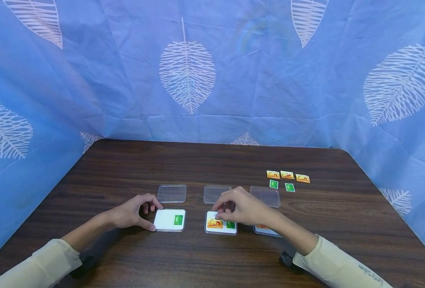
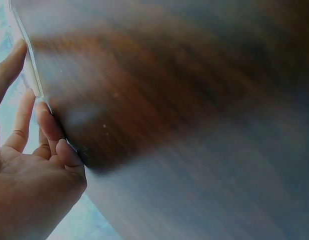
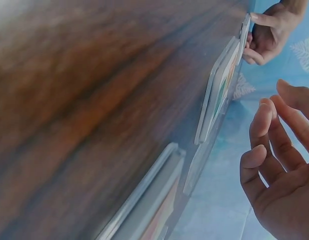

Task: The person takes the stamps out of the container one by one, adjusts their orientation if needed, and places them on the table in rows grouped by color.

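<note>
My left hand (image 1: 135, 212) holds a flat clear case with a white insert (image 1: 163, 220) by its left side, thumb at the near corner and index finger at the far one. A green sticker (image 1: 178, 220) lies on that insert's right half. My right hand (image 1: 245, 206) hovers over the middle case (image 1: 221, 231), thumb and fingers bent, with nothing visible between the fingertips in the right wrist view. An orange picture sticker (image 1: 215, 223) and a green sticker (image 1: 230, 225) show on the middle case. The right forearm partly covers a third case (image 1: 266, 231).
Three clear lids (image 1: 172, 193) lie in a row behind the cases; the right hand overlaps the middle one. Farther right on the dark wooden table (image 1: 133, 164) are three orange stickers (image 1: 287, 175) and two green stickers (image 1: 289, 187). A blue leaf-print curtain (image 1: 234, 88) surrounds the table.
</note>
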Tool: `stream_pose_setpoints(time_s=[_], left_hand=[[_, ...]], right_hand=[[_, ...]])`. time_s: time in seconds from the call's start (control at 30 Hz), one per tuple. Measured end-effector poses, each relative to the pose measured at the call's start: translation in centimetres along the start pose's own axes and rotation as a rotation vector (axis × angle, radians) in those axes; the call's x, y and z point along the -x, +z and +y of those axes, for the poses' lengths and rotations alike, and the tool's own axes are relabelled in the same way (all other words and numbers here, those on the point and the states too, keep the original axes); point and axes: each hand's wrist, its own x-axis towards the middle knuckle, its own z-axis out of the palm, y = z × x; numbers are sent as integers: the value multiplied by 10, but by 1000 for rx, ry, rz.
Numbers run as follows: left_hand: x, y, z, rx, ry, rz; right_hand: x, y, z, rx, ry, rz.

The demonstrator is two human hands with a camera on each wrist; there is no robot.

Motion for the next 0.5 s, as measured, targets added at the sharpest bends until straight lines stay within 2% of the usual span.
stream_pose_setpoints(time_s=[0.5], left_hand=[[0,1,1,13,-27,2]], right_hand=[[-11,14,-6,78,16,-16]])
